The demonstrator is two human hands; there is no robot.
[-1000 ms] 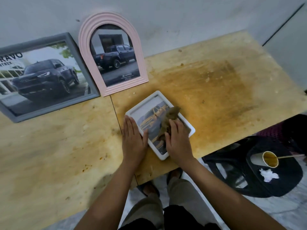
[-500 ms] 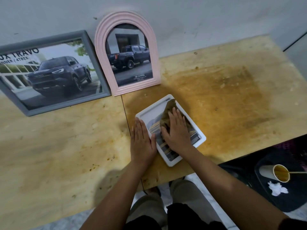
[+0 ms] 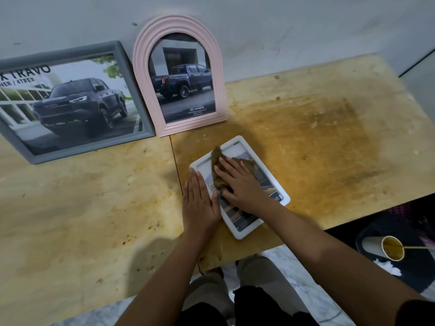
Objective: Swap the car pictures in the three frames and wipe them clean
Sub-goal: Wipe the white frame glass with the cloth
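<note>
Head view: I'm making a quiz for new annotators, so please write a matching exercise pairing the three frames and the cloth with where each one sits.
Things:
1. grey frame
2. pink arched frame
3. white frame
4. brown cloth

Places:
A. flat on the table, left hand resting on its edge
B. propped against the wall, far left
C. pressed under the right hand
D. upright against the wall, beside the grey frame

Pairs: 1-B, 2-D, 3-A, 4-C.
</note>
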